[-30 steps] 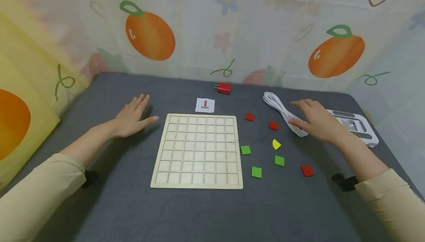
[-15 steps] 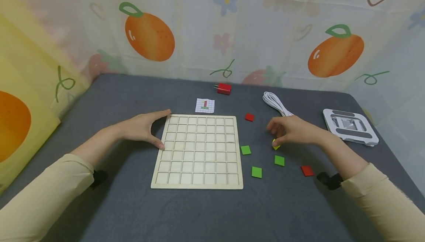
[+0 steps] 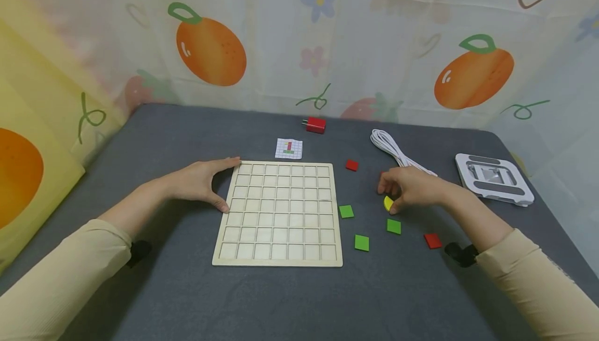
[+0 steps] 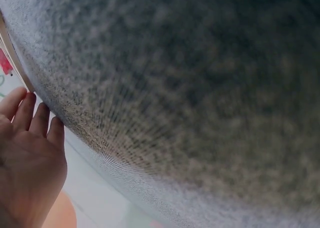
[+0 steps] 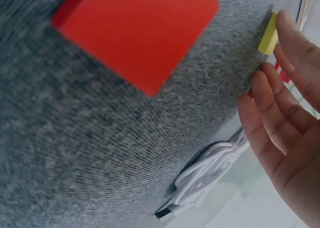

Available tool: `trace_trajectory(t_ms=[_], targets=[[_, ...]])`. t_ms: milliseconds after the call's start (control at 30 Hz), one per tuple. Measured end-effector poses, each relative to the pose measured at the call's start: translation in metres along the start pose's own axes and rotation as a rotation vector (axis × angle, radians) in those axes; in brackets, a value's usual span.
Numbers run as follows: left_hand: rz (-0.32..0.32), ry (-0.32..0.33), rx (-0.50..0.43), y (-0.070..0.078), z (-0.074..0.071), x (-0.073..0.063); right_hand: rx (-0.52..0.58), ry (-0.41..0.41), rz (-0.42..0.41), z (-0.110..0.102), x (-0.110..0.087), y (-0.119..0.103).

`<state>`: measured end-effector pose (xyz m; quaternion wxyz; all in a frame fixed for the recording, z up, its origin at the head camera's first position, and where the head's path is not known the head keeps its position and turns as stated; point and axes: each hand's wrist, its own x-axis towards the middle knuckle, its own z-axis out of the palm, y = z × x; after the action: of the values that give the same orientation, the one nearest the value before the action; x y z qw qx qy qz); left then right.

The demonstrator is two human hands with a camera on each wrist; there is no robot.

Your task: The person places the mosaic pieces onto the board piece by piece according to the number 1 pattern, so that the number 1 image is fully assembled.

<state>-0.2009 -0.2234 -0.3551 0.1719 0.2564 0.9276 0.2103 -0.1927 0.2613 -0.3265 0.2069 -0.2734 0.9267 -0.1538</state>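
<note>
A square wooden grid board (image 3: 277, 265) lies on the dark cloth-covered table. My left hand (image 3: 198, 179) touches its left side, with the index finger at the far left corner and the thumb lower down the edge. In the left wrist view the left hand (image 4: 32, 158) has its fingers extended at the board's edge. To the right of the board, my right hand (image 3: 414, 187) pinches a yellow quarter-round tile (image 3: 388, 203) between thumb and index finger. The right wrist view shows that yellow tile (image 5: 268, 35) at the thumb tip. A red tile (image 3: 382, 173) is mostly hidden behind the right hand.
Green tiles (image 3: 362, 243) and red tiles (image 3: 432, 240) lie scattered right of the board. Beyond the board are a gridded paper card (image 3: 288, 148) and a red plug adapter (image 3: 315, 125). A coiled white cable (image 3: 390, 144) and a white-grey stand (image 3: 494, 179) sit at the right.
My left hand has moved right onto the board's left edge. My right hand has come left and down from over the cable to the yellow tile, and its fingers have closed on it.
</note>
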Motion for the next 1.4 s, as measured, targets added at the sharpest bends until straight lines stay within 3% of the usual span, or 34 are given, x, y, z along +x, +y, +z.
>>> trace_trajectory(t_ms=[867,1167,1400], targets=[[0.036,0.01,0.026,0.003,-0.001,-0.001,-0.039,-0.008,0.052,0.001,0.001,-0.003],[0.045,0.012,0.025,0.002,0.0,-0.002,0.034,0.012,-0.002,0.0,0.003,-0.005],[0.043,0.014,0.029,0.003,0.0,-0.002,0.047,0.088,-0.042,-0.004,0.012,-0.015]])
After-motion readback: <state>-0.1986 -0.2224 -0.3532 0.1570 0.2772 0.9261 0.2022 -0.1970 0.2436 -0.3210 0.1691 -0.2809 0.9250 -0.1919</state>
